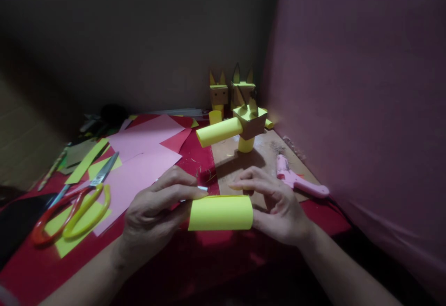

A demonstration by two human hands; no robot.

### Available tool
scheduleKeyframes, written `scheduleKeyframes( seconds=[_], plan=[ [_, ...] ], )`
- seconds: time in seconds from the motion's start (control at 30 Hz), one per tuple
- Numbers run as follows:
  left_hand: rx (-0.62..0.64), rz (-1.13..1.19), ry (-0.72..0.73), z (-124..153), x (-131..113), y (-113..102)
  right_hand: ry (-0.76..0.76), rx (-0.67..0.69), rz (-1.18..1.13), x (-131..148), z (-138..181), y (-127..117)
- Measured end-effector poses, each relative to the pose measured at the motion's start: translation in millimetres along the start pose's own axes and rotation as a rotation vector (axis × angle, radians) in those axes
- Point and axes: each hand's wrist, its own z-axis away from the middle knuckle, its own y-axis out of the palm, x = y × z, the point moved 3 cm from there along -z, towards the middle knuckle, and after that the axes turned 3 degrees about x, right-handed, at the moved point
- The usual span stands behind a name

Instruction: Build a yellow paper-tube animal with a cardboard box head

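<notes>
A sheet of yellow paper (220, 213), curled into a short roll, is held level in front of me. My left hand (156, 203) pinches its left end, fingers on top and thumb below. At the right end, my right hand (278, 203) has its thumb against the paper's edge, with the fingers curved above and behind it. A small whitish piece (202, 188) shows by the left fingertips; its kind is unclear. Beyond the hands stands a cardboard box figure (251, 127) with pointed ears, a yellow tube (219, 132) sticking out sideways and another tube beneath.
Scissors (87, 203) with red and yellow handles lie at left on yellow scraps. Pink paper sheets (142, 166) cover the red cloth. A pink glue gun (299, 180) rests at right on a wooden board (226, 171). Two similar box figures (219, 94) stand by the wall.
</notes>
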Motion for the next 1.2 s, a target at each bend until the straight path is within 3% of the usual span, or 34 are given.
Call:
scheduleKeyframes(
  seconds=[0.3,0.67,0.87,1.2],
  plan=[
    [0.041,0.000,-0.006,4,3,5,0.060,-0.027,-0.071,-7,-2,6],
    [0.166,0.101,-0.009,6,8,20,-0.124,-0.093,0.086,-1,0,5],
    [0.153,0.071,0.019,7,7,20,-0.123,-0.030,0.107,-1,0,11],
    [0.122,-0.069,0.102,11,0,15,-0.099,-0.064,0.125,4,1,8]
  ],
)
